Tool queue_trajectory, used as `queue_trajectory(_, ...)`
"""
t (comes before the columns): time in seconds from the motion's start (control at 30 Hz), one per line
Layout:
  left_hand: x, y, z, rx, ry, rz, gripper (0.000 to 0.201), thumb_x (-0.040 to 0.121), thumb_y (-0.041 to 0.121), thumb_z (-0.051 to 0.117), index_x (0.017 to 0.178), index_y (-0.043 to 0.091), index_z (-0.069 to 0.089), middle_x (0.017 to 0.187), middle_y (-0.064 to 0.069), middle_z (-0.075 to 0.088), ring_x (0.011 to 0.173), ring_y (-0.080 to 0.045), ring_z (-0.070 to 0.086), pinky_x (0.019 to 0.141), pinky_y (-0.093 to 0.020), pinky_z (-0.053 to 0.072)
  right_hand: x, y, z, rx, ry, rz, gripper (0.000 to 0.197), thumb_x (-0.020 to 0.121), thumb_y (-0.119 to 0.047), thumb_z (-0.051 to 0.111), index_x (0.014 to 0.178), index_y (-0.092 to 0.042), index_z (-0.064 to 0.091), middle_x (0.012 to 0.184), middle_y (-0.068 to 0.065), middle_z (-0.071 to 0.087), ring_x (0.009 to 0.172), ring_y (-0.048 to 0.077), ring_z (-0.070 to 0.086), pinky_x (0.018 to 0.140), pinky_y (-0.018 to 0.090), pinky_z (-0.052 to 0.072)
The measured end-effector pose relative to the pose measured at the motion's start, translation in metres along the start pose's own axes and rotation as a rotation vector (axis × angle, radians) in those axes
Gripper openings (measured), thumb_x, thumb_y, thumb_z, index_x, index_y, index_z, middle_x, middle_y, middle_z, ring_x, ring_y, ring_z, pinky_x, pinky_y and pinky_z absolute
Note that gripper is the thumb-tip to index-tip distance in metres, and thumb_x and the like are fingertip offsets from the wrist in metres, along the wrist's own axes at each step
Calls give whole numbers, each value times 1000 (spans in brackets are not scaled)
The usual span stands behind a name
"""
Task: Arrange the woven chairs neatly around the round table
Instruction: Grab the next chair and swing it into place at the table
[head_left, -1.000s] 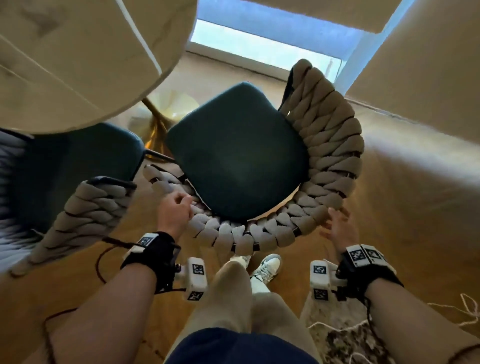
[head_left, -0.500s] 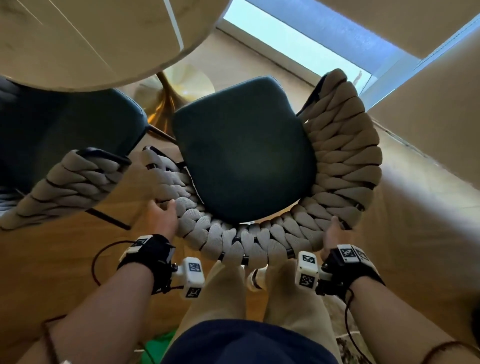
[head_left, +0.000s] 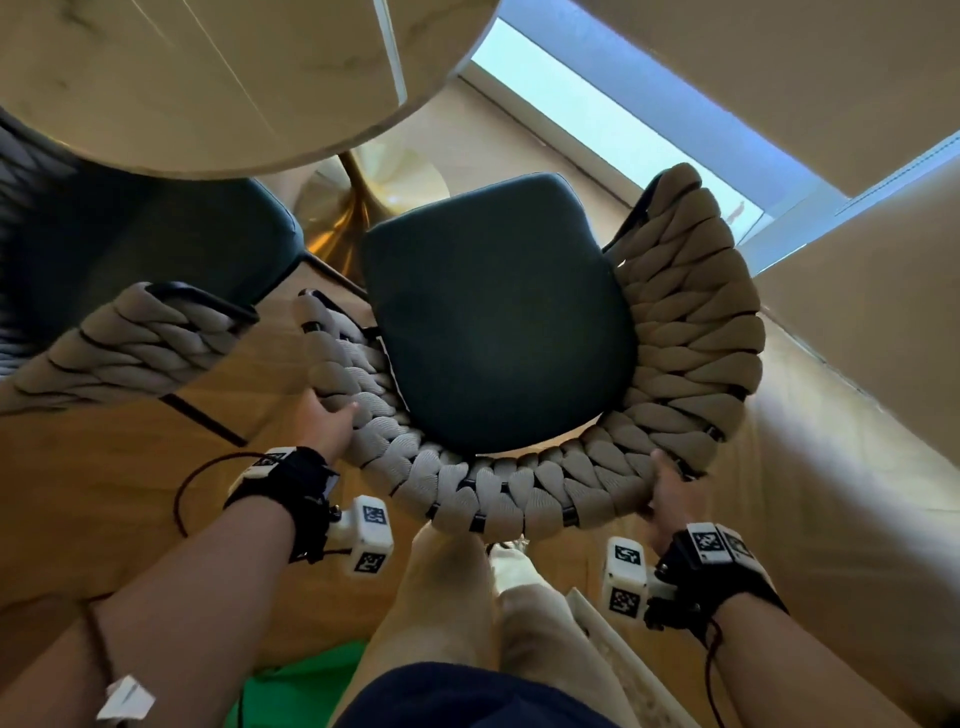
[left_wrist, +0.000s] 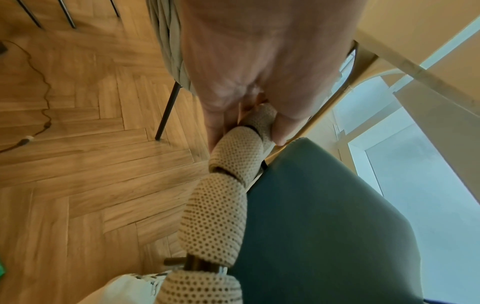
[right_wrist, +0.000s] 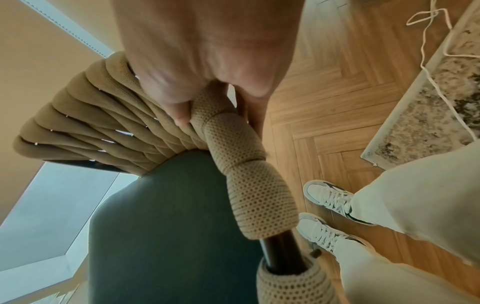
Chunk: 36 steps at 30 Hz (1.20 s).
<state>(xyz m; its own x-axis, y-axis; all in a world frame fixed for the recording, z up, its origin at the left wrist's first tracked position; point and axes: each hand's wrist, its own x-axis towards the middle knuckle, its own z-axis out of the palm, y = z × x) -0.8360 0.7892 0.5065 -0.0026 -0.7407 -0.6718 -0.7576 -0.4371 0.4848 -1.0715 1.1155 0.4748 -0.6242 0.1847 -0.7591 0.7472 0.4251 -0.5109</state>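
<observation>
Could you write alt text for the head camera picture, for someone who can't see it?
Seen from above, a person's left hand and right hand grip the woven backrest of a chair with a dark green seat, facing a round table. A second woven chair stands to the left on the wooden floor.

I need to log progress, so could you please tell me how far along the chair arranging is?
Done: the left chair already sits partly under the table. In hand: the left hand and right hand grip the middle chair, whose seat is clear of the table. Left: pushing it in.
</observation>
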Motion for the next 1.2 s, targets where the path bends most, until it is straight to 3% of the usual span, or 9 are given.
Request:
queue_trajectory(0.07, 3, 5, 5, -36, -12, 7, 64, 92, 25, 72, 147, 3, 45, 151, -21, 54, 138, -39, 53, 118, -53, 42, -5, -15, -3, 53, -53, -18, 78, 67, -50, 75, 138, -30, 50, 126, 8, 66, 109, 33, 66, 91, 60, 54)
queue_trajectory(0.17, 2, 12, 15, -9, 1, 20, 73, 80, 39, 75, 142, 8, 50, 148, -18, 59, 135, -38, 57, 117, -54, 44, -9, -40, -7, 99, -82, -48, 74, 74, -30, 76, 141, -26, 44, 127, 12, 64, 109, 35, 65, 90, 63, 53)
queue_trajectory(0.33, -1, 26, 31, -75, 35, 37, 60, 88, 21, 75, 142, 6, 52, 143, -17, 62, 132, -37, 59, 117, -53, 45, 8, -68, -7, 71, -82, -78, 77, 79, -27, 74, 145, -27, 36, 137, 12, 57, 115, 37, 62, 95, 62, 50)
queue_trajectory(0.43, 0, 31, 35, -89, 16, 50, 71, 76, 29, 74, 140, 8, 51, 141, -16, 63, 130, -36, 60, 116, -53, 45, 19, -79, -5, 72, -66, -115, 74, 83, -20, 73, 147, -24, 35, 139, 15, 54, 119, 38, 59, 98, 60, 49)
queue_trajectory(0.5, 5, 35, 36, -80, 17, 66, 70, 77, 28, 75, 140, 11, 51, 143, -14, 62, 132, -34, 59, 117, -53, 44, 27, -87, 0, 83, -76, -141, 74, 83, -18, 72, 147, -25, 36, 139, 14, 54, 120, 38, 58, 99, 61, 49)
queue_trajectory(0.63, 6, 47, 35, -103, 16, 70, 69, 78, 21, 75, 141, 12, 48, 145, -14, 60, 134, -34, 57, 118, -51, 43, 40, -104, 12, 61, -62, -190, 80, 75, -25, 77, 145, -29, 39, 141, 10, 55, 122, 37, 57, 100, 62, 47)
queue_trajectory(0.77, 5, 51, 34, -95, 40, 51, 62, 83, 11, 76, 139, 6, 49, 139, -15, 61, 124, -31, 59, 105, -40, 46, 54, -123, 25, 44, -47, -237, 87, 67, -31, 77, 145, -34, 39, 145, 8, 52, 127, 36, 54, 102, 61, 45)
queue_trajectory(0.97, -1, 62, 42, -196, 33, 5, 70, 79, 8, 79, 142, 6, 48, 137, -12, 62, 122, -29, 61, 108, -51, 52, 73, -148, 35, 23, -69, -275, 91, 62, -36, 77, 145, -37, 40, 145, 6, 53, 127, 34, 54, 102, 60, 46)
queue_trajectory(1.2, 1, 72, 66, -170, 49, -8, 68, 67, 29, 82, 129, 24, 56, 123, 1, 64, 111, -25, 63, 99, -41, 52, 106, -185, 32, -38, -105, -322, 104, 51, -46, 74, 147, -36, 35, 149, 6, 49, 131, 34, 51, 105, 59, 44)
